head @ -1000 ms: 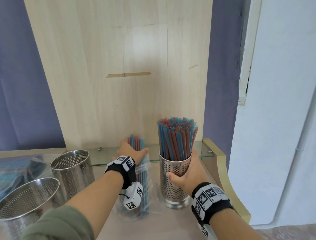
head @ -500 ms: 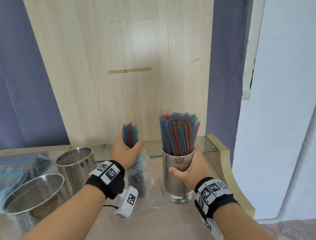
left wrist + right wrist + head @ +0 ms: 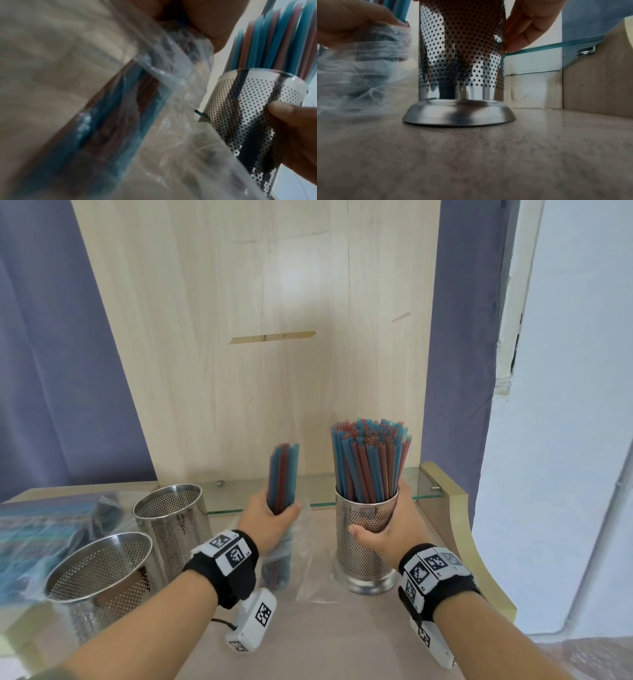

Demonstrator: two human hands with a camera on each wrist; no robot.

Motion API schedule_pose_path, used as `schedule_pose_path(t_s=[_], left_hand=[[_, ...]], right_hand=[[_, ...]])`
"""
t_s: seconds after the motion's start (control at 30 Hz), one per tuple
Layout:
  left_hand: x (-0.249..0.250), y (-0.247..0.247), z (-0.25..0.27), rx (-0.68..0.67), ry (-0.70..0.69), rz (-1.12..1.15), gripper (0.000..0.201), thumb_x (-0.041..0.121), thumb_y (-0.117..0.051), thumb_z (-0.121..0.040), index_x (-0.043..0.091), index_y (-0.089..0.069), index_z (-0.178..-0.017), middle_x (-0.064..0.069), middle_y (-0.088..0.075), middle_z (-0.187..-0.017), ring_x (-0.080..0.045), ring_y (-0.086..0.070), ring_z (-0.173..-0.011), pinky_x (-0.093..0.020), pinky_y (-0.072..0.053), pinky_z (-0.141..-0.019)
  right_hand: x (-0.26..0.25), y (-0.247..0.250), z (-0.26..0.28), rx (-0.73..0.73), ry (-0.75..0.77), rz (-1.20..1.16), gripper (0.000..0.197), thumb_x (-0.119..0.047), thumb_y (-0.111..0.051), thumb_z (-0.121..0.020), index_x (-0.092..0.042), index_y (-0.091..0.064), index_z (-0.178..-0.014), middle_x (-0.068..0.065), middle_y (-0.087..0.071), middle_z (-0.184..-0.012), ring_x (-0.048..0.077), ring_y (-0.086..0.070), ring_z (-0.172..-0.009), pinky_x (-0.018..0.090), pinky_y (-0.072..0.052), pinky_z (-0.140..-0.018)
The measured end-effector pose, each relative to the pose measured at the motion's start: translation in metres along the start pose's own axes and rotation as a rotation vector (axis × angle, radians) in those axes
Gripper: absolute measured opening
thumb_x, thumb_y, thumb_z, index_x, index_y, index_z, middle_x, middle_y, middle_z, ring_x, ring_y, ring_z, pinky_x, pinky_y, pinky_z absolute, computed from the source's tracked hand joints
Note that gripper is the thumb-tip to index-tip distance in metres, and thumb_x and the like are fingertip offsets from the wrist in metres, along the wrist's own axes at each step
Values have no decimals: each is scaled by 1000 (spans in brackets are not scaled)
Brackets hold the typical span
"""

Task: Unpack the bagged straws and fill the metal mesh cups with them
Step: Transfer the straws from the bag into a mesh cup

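Now the left hand [image 3: 270, 517] is squeezed round a bunch of red & blue plastic straws [image 3: 283, 474], half out of a clear plastic bag [image 3: 291, 556]. Right next to it, the right hand [image 3: 390, 530] is wrapped round a shiny metal cup w/ tiny holes [image 3: 363, 546], standing on the table, full of straws.

My head camera looks forward and down over the table [image 3: 318, 642], while both wrist cameras sit low and close, sharing the filled mesh cup [image 3: 364, 537] between them.
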State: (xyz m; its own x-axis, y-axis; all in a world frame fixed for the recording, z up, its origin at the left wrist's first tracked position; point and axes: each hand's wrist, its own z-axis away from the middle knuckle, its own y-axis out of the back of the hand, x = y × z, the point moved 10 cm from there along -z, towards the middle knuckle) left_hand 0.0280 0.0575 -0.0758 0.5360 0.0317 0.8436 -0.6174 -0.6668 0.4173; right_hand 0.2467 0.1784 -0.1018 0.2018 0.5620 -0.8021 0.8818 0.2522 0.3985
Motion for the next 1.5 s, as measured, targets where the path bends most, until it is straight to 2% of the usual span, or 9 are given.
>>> schedule_pose_path(t_s=[0.13, 0.4, 0.5, 0.6, 0.73, 0.93, 1.2, 1.33, 1.5], left_hand=[[-3, 28, 2, 201, -25, 128, 14, 16, -73, -85, 12, -62, -93, 1, -63, -74, -12, -60, -67, -16, -44, -54], [-25, 43, 13, 289, 94, 99, 11, 15, -72, -85, 14, -61, -88, 2, -62, -73, -20, -60, -70, -20, -42, -57], [-18, 35, 17, 165, 86, 56, 12, 14, -72, -86, 14, -61, -91, -1, -63, -77, -15, -59, -70, -20, -43, -58], [-2, 59, 17, 263, 53, 98, 15, 17, -72, -85, 9, -65, -95, 2, -64, -77, -10, -59, -69, -23, -44, -60], [43, 90, 22, 352, -42, 197, 12, 20, -72, -86, 14, -65, -94, 6, -65, -80, -9, -62, -76, -26, -47, -69], [103, 119, 33, 422, -220, 312, 16, 17, -72, -84, 6, -68, -95, 2, -67, -81, -1, -63, -70, -23, -53, -69], [98, 69, 34, 164, -166, 208, 8, 16, -73, -84, 14, -66, -88, 3, -67, -78, -5, -62, -70, -19, -48, -64], [43, 40, 29, 104, -42, 160, 14, 19, -72, -87, 12, -64, -97, 4, -65, -81, -8, -61, -74, -21, -45, -63], [-11, 15, 29, 27, 83, 83, 18, 24, -70, -89, 12, -64, -102, 2, -65, -84, -13, -61, -78, -21, -43, -62]], right_hand=[[0, 0, -1, -6, 0, -10, 98, -43, -88, -53, -40, -29, -131, -18, -54, -122, 5, -56, -112, 24, -50, -93], [-6, 3, 3, -5, -8, -12, 93, -36, -89, -59, -42, -28, -129, -15, -54, -123, 6, -56, -111, 25, -50, -94], [-8, 2, 4, -24, -27, 1, 97, -35, -89, -61, -33, -29, -137, -12, -54, -125, 8, -56, -113, 23, -47, -93], [-7, 3, 4, -45, -49, 23, 101, -38, -89, -60, -29, -28, -139, -11, -54, -126, 9, -56, -113, 25, -49, -94], [-8, 5, 3, -76, -82, 38, 102, -32, -90, -62, -22, -27, -140, -11, -54, -122, 8, -56, -108, 8, -42, -78], [-38, 17, -2, 90, -15, -23, 111, -52, -88, -47, -28, -29, -137, -12, -53, -121, 6, -56, -112, 30, -55, -91], [-68, 27, -11, 295, -19, -1, 124, -47, -88, -49, -28, -14, -147, -4, -50, -129, 18, -56, -118, 42, -54, -96], [-64, 26, -13, 239, -63, -27, 108, -24, -82, -69, -24, -11, -150, -6, -47, -123, 14, -54, -107, 34, -52, -94], [-60, 34, -17, 152, -113, 90, 75, -23, -75, -79, -15, -30, -137, -4, -52, -103, 18, -56, -92, 29, -49, -78]])
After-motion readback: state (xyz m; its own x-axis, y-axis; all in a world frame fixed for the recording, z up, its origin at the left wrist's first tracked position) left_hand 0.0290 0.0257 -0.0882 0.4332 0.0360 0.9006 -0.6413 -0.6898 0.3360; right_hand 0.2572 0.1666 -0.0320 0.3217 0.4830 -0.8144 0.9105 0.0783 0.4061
